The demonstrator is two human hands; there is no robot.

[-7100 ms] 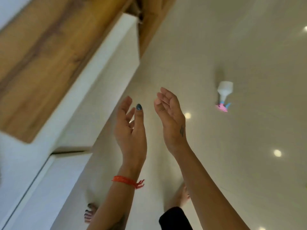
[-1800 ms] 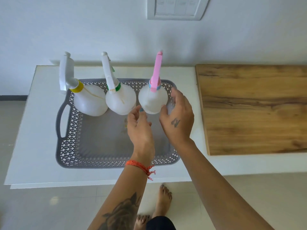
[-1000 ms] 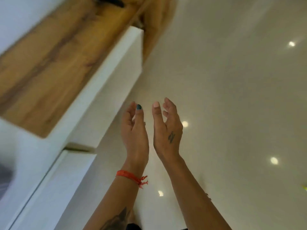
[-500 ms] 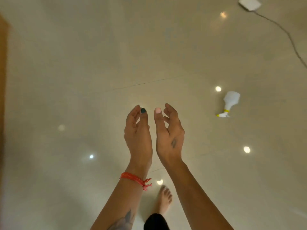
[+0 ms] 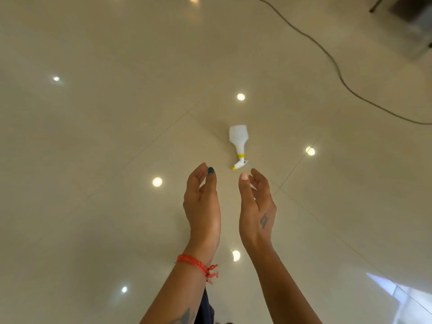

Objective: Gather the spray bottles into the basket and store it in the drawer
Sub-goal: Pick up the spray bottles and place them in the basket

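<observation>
Spray bottle (image 5: 238,141) lies on the floor (image 5: 93,113), looking empty, light, rigid. Grasp its body. Left hand (image 5: 203,206) and right hand (image 5: 256,211) hover empty, fingers (image 5: 244,183) apart.

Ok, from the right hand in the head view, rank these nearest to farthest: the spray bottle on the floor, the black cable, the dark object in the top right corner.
From the right hand:
1. Spray bottle, lying on the floor just ahead of the fingertips.
2. Black cable, curving across the floor farther ahead and right.
3. Dark object, at the far top right corner.
</observation>
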